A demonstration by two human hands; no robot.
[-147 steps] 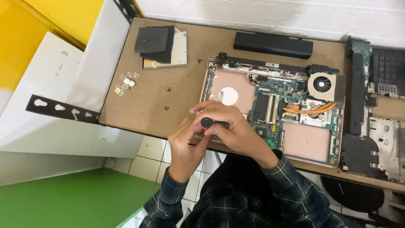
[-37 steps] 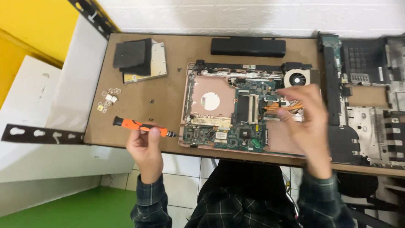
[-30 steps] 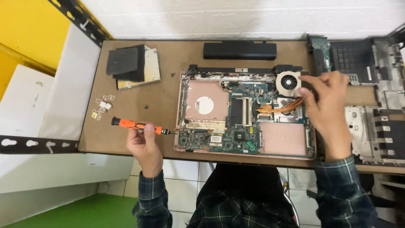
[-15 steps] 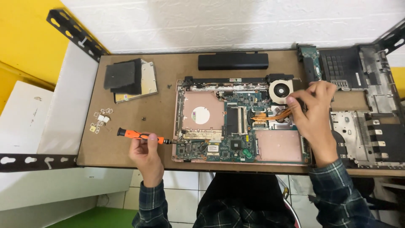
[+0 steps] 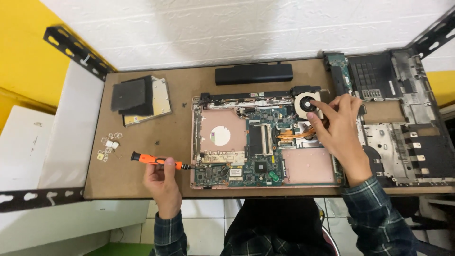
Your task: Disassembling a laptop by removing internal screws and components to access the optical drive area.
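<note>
From the head camera, the left hand is closed around an orange-handled screwdriver that lies nearly level on the brown table, long axis left to right, its tip pointing right at the edge of the opened laptop's motherboard. The right hand rests on the board with fingers loosely spread, touching the round cooling fan at its upper right corner.

Matt brown fibreboard counter; orange plastic screwdriver handle; copper-coloured metal pipe; matt black plastic battery.
</note>
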